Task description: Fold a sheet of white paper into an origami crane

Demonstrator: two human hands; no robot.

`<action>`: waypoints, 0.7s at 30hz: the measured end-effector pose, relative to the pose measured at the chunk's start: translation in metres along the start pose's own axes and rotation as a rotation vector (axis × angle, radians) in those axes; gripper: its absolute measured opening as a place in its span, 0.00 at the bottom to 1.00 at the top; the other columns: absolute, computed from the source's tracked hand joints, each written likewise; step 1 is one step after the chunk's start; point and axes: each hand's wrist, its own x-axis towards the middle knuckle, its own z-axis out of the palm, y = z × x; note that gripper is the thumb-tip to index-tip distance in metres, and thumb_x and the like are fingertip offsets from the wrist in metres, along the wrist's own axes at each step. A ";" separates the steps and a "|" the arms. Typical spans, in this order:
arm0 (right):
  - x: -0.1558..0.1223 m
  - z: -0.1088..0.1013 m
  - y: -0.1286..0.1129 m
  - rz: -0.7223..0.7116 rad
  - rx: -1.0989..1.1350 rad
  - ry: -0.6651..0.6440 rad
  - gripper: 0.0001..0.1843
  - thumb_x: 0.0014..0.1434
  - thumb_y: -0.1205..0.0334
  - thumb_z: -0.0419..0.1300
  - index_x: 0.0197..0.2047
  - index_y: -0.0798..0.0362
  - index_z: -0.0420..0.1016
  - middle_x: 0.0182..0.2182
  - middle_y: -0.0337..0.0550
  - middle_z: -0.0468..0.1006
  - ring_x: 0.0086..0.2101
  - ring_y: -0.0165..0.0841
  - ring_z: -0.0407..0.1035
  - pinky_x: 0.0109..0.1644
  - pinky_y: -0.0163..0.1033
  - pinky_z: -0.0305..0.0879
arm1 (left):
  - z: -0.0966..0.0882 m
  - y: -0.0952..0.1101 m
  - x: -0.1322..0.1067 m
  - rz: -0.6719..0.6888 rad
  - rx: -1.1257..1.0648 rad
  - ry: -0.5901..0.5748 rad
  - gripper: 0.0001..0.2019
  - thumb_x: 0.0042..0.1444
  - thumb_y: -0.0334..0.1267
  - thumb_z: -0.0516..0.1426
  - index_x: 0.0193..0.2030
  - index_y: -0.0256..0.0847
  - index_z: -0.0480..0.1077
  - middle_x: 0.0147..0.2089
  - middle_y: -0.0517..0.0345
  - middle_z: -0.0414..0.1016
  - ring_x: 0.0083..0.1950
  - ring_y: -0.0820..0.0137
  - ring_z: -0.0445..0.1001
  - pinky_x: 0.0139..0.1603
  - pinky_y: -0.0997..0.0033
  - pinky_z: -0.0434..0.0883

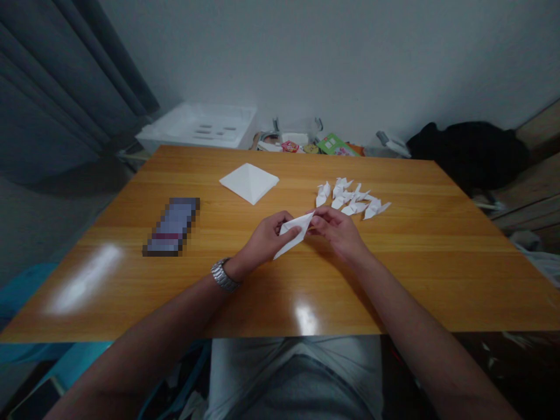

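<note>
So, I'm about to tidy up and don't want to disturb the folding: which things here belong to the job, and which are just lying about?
Likely part of the job:
- folded paper being held
- diamond-shaped paper
- small paper birds

Probably just lying about:
- phone
- white tray
- green packet
- black bundle

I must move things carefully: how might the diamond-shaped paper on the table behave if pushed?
The diamond-shaped paper looks thin, so it is probably light and easily bent. Lying flat on the glossy table, it would likely slide.
</note>
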 end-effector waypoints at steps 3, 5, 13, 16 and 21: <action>-0.001 0.003 0.000 -0.032 -0.052 0.043 0.17 0.49 0.47 0.76 0.35 0.49 0.81 0.34 0.39 0.81 0.35 0.33 0.75 0.43 0.41 0.77 | 0.001 0.000 -0.001 0.032 0.111 0.034 0.17 0.62 0.53 0.60 0.39 0.39 0.72 0.33 0.60 0.72 0.32 0.72 0.67 0.31 0.74 0.62; -0.001 0.003 0.001 -0.048 -0.099 0.065 0.16 0.50 0.47 0.75 0.35 0.49 0.81 0.34 0.40 0.81 0.35 0.33 0.75 0.43 0.41 0.77 | 0.002 -0.001 -0.001 0.034 0.134 0.036 0.16 0.62 0.53 0.59 0.39 0.39 0.72 0.33 0.60 0.73 0.32 0.72 0.67 0.31 0.74 0.62; -0.003 0.006 0.000 -0.049 -0.129 0.077 0.17 0.53 0.45 0.73 0.35 0.49 0.80 0.34 0.40 0.81 0.36 0.35 0.75 0.41 0.41 0.78 | 0.003 -0.003 -0.002 0.042 0.158 0.053 0.16 0.63 0.52 0.59 0.39 0.39 0.71 0.33 0.61 0.73 0.30 0.72 0.66 0.31 0.74 0.61; -0.003 0.006 0.000 -0.062 -0.138 0.081 0.16 0.54 0.45 0.72 0.35 0.49 0.81 0.33 0.41 0.81 0.35 0.34 0.75 0.40 0.40 0.77 | 0.004 -0.003 -0.003 0.038 0.174 0.071 0.15 0.63 0.51 0.59 0.39 0.40 0.71 0.32 0.62 0.73 0.30 0.73 0.66 0.31 0.74 0.61; -0.002 0.004 0.002 -0.068 -0.166 0.114 0.17 0.54 0.44 0.72 0.37 0.49 0.83 0.36 0.42 0.83 0.35 0.34 0.76 0.41 0.41 0.78 | 0.004 -0.002 -0.003 0.028 0.208 0.083 0.14 0.63 0.50 0.58 0.39 0.40 0.72 0.31 0.62 0.73 0.29 0.72 0.66 0.30 0.74 0.61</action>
